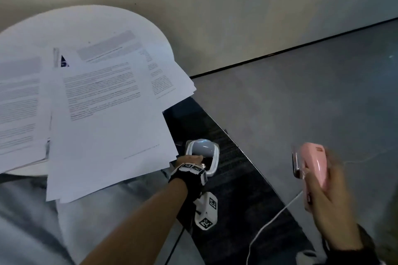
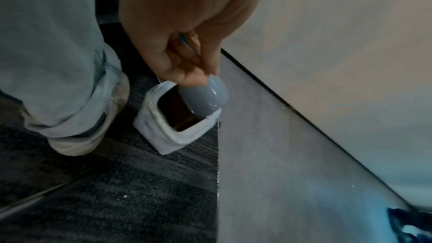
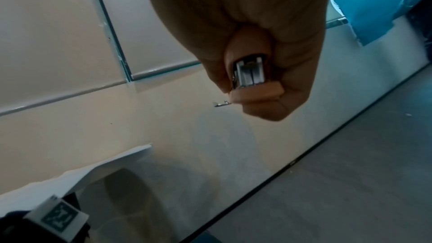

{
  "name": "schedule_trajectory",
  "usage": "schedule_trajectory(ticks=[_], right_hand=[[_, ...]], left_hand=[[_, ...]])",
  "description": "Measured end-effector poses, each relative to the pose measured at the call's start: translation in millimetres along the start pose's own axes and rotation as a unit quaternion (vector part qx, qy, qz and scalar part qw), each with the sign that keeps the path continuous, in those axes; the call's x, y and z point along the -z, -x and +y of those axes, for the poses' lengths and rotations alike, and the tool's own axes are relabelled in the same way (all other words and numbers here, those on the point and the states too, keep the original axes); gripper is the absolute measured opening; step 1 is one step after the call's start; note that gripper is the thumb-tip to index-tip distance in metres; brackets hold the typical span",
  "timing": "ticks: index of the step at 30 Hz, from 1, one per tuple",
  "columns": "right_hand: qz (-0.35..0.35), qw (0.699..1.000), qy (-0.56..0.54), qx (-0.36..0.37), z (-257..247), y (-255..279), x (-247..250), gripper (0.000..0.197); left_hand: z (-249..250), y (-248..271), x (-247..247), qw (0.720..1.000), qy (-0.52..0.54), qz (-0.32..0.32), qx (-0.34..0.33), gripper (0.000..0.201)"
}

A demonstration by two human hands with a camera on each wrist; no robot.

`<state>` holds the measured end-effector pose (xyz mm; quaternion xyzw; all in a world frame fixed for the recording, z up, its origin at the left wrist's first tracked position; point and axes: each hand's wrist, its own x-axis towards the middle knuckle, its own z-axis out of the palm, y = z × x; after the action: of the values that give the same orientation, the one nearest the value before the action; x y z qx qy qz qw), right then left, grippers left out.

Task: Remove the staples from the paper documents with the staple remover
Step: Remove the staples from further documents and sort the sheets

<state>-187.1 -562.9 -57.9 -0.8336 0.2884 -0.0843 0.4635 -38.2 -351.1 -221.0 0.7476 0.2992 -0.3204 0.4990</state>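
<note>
- Right hand (image 1: 327,196) grips pink staple remover (image 1: 313,165), clear of the papers (image 1: 103,114); left hand (image 2: 184,58) holds bin lid (image 2: 205,95).
- Judged: staple disposal; next, return to papers.

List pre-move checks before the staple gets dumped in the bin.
1. Staple remover gripped: ok, the right hand is wrapped round it.
2. Bin open: ok, the left hand holds the grey lid tipped, and the opening shows.
3. Remover above the bin: not ok, it is off to the right, over the grey floor.
4. Staple in the remover's metal tip: cannot tell; a small metal bit shows beside the tip, blurred.
5. Papers settled: not ok, the front sheets overhang the edge of the white table.
</note>
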Motion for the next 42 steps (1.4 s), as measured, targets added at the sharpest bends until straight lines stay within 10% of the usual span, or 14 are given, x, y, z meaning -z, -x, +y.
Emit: schedule_trajectory(ticks=[6,11,16,21,26,30,34,42], right_hand=[[0.003,0.998,-0.005,-0.068,4.0,-4.0,-1.1,0.045],[0.015,0.999,-0.005,-0.051,-6.8,-7.2,-5.6,0.047],[0.02,0.998,-0.064,-0.005,-27.6,-19.6,-3.7,0.043],[-0.022,0.981,-0.187,0.041,-87.3,-28.9,-13.2,0.032],[-0.075,0.97,-0.221,0.065,-162.4,-36.5,-55.2,0.034],[-0.17,0.969,-0.172,0.047,-211.1,-42.2,-122.2,0.019],[-0.266,0.96,-0.073,0.054,-237.2,-41.9,-201.5,0.022],[-0.277,0.959,0.032,0.052,-228.2,-41.8,-266.9,0.054]], left_hand=[[2.0,-0.3,-5.3,0.997,0.069,0.003,0.019,0.007],[7.6,9.1,-15.5,0.992,0.117,0.047,-0.019,0.03],[53.2,45.9,-27.5,0.992,0.076,-0.095,-0.021,0.031],[134.4,126.3,2.2,0.95,0.066,-0.257,-0.167,0.026],[167.3,133.9,146.8,0.907,-0.121,0.011,-0.404,0.013],[140.7,104.6,249.7,0.889,-0.302,0.235,-0.251,0.057],[117.1,92.5,284.6,0.914,-0.302,0.257,-0.086,0.091],[102.1,74.0,280.5,0.92,-0.239,0.285,-0.124,0.085]])
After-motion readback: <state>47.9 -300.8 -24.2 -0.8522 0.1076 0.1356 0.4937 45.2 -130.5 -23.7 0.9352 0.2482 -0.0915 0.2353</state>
